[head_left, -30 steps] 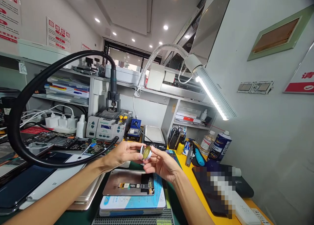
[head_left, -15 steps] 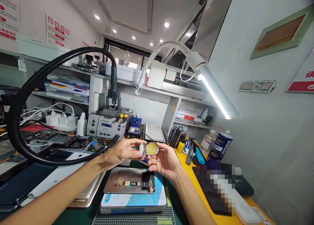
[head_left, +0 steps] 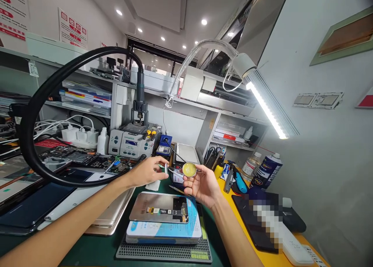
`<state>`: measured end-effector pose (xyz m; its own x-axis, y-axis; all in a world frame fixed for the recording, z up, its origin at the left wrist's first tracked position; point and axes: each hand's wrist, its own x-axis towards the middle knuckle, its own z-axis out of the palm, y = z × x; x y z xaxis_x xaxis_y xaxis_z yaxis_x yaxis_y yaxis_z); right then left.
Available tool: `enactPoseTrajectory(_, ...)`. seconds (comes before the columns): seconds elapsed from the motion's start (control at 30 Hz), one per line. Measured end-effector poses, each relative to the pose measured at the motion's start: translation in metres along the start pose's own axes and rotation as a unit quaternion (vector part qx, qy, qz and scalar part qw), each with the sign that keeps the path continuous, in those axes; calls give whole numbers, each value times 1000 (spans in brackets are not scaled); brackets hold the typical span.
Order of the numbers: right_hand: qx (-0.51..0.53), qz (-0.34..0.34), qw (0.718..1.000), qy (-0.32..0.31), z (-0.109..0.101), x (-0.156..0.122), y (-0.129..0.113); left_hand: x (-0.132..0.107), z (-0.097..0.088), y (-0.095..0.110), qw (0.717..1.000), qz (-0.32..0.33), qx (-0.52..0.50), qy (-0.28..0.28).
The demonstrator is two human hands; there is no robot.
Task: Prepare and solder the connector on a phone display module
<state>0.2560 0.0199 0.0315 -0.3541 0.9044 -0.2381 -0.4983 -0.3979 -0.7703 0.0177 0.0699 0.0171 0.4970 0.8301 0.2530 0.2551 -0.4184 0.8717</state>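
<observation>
"Yellow-green, glossy paste (head_left: pixel 189 168) fills that shallow round tin (head_left: pixel 189 176). In the head view, which fingers hold it?"

"Those of the right hand (head_left: pixel 203 184), closed at its edge, above the flat brownish screen panel (head_left: pixel 142 206). Its open round face is turned toward the wearer."

"And the left hand (head_left: pixel 149 170)?"

"Thumb and fingers hold narrowly one thin, round, whitish lid (head_left: pixel 166 170), apart from the tin. It appears edge-on, its long axis nearly upright."
</observation>
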Motion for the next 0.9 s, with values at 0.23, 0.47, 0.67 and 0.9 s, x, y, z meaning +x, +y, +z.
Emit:
enactPoseTrajectory(0.23,0,-14,1000,28,3,-2,-2,1,-3,-19,981,14,193,15)
enactPoseTrajectory(0.47,-6,-19,999,27,3,-2,-1,2,-9,-27,973,8,230,-32)
enactPoseTrajectory(0.67,-10,-20,999,36,5,-3,0,2,-8,-30,973,0,230,-33)
enactPoseTrajectory(0.9,-15,-18,999,43,4,-2,0,4,-7,-34,970,6,240,-38)
